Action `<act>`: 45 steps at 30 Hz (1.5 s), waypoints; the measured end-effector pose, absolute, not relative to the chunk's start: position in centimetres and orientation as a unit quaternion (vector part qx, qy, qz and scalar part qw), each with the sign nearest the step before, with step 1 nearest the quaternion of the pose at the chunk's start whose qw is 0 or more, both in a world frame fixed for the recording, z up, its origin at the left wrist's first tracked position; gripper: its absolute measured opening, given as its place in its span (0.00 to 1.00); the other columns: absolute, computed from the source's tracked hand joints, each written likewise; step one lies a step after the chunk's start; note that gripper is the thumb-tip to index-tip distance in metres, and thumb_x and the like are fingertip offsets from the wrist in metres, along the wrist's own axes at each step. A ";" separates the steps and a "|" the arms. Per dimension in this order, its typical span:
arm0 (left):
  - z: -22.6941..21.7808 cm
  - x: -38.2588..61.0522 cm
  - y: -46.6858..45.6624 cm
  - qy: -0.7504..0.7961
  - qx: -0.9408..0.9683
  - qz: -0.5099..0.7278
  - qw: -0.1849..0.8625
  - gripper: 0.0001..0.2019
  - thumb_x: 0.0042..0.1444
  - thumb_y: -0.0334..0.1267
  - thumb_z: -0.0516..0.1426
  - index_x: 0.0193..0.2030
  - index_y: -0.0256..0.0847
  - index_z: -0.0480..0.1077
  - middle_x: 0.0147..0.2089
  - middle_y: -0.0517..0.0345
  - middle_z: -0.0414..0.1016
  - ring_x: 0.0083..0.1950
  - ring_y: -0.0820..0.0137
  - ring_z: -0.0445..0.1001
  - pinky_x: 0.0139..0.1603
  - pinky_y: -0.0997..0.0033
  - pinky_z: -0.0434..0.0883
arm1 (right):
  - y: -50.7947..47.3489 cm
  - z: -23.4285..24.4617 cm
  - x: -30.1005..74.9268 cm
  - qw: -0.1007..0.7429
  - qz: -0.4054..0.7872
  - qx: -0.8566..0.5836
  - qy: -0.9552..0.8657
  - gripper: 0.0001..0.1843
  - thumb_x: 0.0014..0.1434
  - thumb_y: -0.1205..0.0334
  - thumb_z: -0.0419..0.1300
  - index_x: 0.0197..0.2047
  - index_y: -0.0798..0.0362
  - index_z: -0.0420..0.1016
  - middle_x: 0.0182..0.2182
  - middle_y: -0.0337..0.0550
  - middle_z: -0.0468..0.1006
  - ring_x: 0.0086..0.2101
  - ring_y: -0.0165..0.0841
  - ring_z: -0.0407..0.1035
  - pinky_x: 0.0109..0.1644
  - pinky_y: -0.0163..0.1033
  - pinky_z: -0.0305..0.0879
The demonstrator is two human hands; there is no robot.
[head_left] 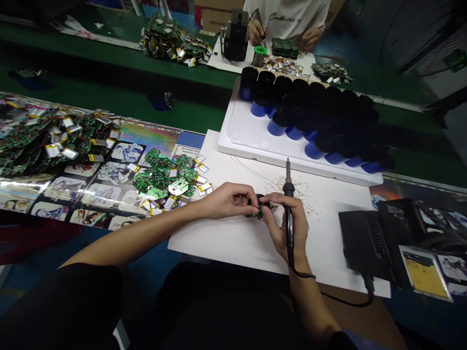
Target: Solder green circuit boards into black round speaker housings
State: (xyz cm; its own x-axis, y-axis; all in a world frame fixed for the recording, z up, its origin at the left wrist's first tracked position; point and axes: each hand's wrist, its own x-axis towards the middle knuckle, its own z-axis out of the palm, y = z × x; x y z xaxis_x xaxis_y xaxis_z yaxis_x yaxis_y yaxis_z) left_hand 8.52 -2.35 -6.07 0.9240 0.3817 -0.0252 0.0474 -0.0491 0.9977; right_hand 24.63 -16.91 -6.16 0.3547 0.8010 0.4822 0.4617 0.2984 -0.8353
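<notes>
Pinching a small green circuit board over a white sheet, the left hand reaches in from the left, its fingers curled around the board's edge. The right hand clenches a black soldering iron upright against the palm, while its fingertips press the board's other side. The board sits between both hands, just left of brown solder crumbs. A heap of green circuit boards lies beyond the sheet's left edge, and a white foam tray of black-and-blue cylinders sits beyond its far edge.
</notes>
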 end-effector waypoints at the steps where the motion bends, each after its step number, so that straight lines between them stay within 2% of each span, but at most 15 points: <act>1: -6.1 8.5 -2.4 0.149 0.715 0.126 0.672 0.15 0.62 0.48 0.69 0.44 0.37 0.80 0.36 0.59 0.76 0.33 0.75 0.65 0.34 0.73 0.60 | -16.8 -6.1 24.5 0.595 0.155 -0.573 -0.542 0.16 0.66 0.71 0.67 0.52 0.44 0.72 0.43 0.40 0.83 0.46 0.36 0.81 0.54 0.46 0.79; 7: -5.6 8.6 -2.4 0.156 0.720 0.134 0.663 0.14 0.62 0.47 0.69 0.43 0.36 0.80 0.33 0.61 0.74 0.33 0.75 0.66 0.35 0.73 0.60 | -16.6 -6.4 24.3 0.625 0.185 -0.567 -0.504 0.15 0.65 0.70 0.69 0.49 0.45 0.72 0.40 0.39 0.81 0.43 0.34 0.82 0.53 0.46 0.79; 11: -5.2 8.6 -2.2 0.144 0.712 0.140 0.672 0.12 0.66 0.44 0.66 0.45 0.36 0.81 0.40 0.54 0.83 0.41 0.72 0.75 0.43 0.73 0.67 | -16.6 -6.5 24.5 0.626 0.153 -0.582 -0.496 0.15 0.63 0.69 0.72 0.48 0.45 0.74 0.41 0.38 0.81 0.41 0.34 0.83 0.50 0.45 0.81; 14: -5.2 8.6 -2.3 0.146 0.710 0.148 0.673 0.11 0.66 0.43 0.65 0.45 0.36 0.81 0.43 0.52 0.85 0.45 0.69 0.79 0.47 0.71 0.70 | -16.7 -6.7 24.6 0.620 0.131 -0.597 -0.493 0.15 0.63 0.66 0.74 0.48 0.45 0.74 0.41 0.38 0.80 0.41 0.35 0.83 0.49 0.44 0.83; 18: -5.5 8.7 -2.3 0.163 0.731 0.168 0.641 0.12 0.64 0.44 0.66 0.43 0.36 0.81 0.41 0.53 0.84 0.41 0.70 0.77 0.42 0.72 0.67 | -16.8 -6.9 24.6 0.616 0.131 -0.607 -0.484 0.15 0.62 0.64 0.75 0.48 0.45 0.75 0.39 0.38 0.81 0.41 0.36 0.83 0.50 0.46 0.83; 21: -5.7 8.7 -2.3 0.166 0.740 0.178 0.627 0.12 0.64 0.45 0.67 0.43 0.37 0.81 0.40 0.54 0.84 0.40 0.71 0.75 0.40 0.72 0.65 | -16.9 -7.0 24.6 0.624 0.137 -0.602 -0.479 0.16 0.61 0.67 0.75 0.47 0.45 0.75 0.40 0.37 0.80 0.41 0.34 0.83 0.51 0.43 0.82; 24: -5.8 8.7 -2.3 0.169 0.739 0.179 0.627 0.13 0.64 0.46 0.67 0.43 0.37 0.81 0.40 0.53 0.84 0.40 0.70 0.75 0.40 0.72 0.65 | -16.9 -7.1 24.6 0.628 0.138 -0.599 -0.478 0.16 0.61 0.67 0.75 0.47 0.45 0.75 0.41 0.36 0.80 0.41 0.33 0.83 0.50 0.41 0.82; 32: -5.7 8.8 -2.4 0.176 0.736 0.177 0.630 0.13 0.64 0.47 0.67 0.43 0.37 0.81 0.41 0.53 0.83 0.40 0.70 0.75 0.40 0.72 0.64 | -16.8 -6.7 24.6 0.611 0.125 -0.593 -0.510 0.15 0.63 0.67 0.72 0.48 0.45 0.73 0.40 0.38 0.82 0.41 0.35 0.83 0.51 0.46 0.82; 39: -5.9 8.9 -2.5 0.186 0.711 0.167 0.657 0.15 0.65 0.49 0.66 0.44 0.36 0.80 0.40 0.53 0.82 0.39 0.70 0.75 0.40 0.71 0.66 | -17.3 -6.4 24.7 0.569 0.084 -0.609 -0.546 0.16 0.62 0.67 0.72 0.49 0.45 0.73 0.38 0.38 0.83 0.42 0.36 0.83 0.50 0.45 0.82; 45: -5.9 9.0 -2.4 0.193 0.737 0.170 0.626 0.13 0.67 0.47 0.66 0.45 0.38 0.82 0.42 0.54 0.84 0.38 0.72 0.73 0.38 0.72 0.64 | -17.5 -6.2 25.8 0.571 0.092 -0.605 -0.548 0.17 0.63 0.70 0.71 0.50 0.45 0.73 0.40 0.38 0.84 0.43 0.37 0.83 0.53 0.48 0.81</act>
